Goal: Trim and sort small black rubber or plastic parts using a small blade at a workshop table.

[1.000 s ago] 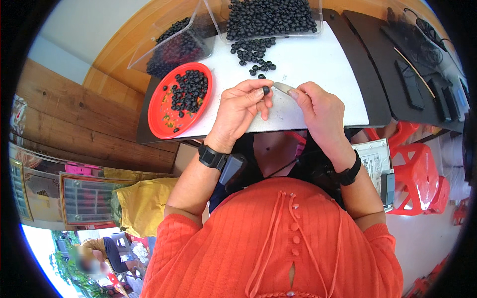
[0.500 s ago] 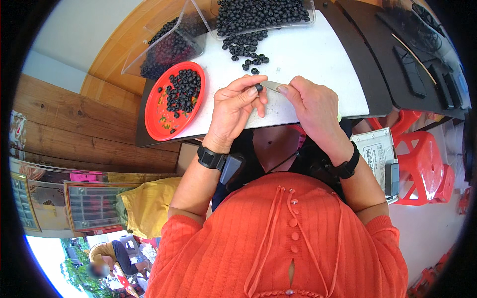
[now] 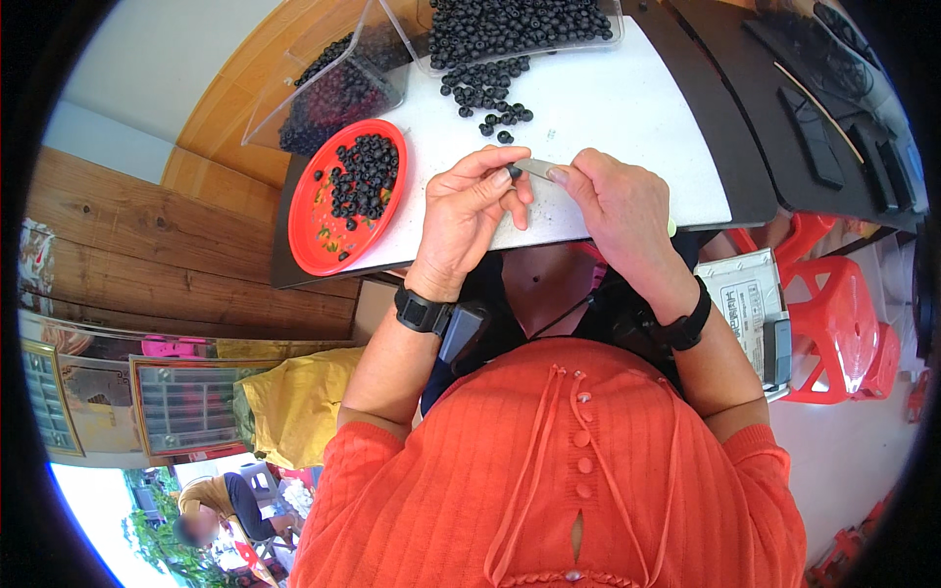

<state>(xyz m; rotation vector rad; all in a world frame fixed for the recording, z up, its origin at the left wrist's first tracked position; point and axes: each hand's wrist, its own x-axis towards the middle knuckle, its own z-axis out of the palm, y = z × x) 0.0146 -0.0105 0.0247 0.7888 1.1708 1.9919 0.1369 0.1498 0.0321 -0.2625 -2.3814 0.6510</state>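
My left hand (image 3: 469,216) pinches a small dark round berry (image 3: 514,172) between thumb and fingertips over the white board (image 3: 608,108). My right hand (image 3: 618,206) grips a small knife (image 3: 535,168), its silvery blade pointing left and touching the berry. A red round plate (image 3: 316,227) holding several dark berries sits left of my left hand. Loose dark berries (image 3: 486,90) lie scattered on the board beyond my hands.
A clear tray (image 3: 608,27) heaped with dark berries stands at the far edge, with a tilted clear container (image 3: 333,88) of berries to its left. Black panels (image 3: 784,108) lie at the right. Red plastic stools (image 3: 833,314) stand at lower right.
Both hands stay together on the berry and knife. The view has shifted slightly, so the plate and trays sit a little higher and further left.
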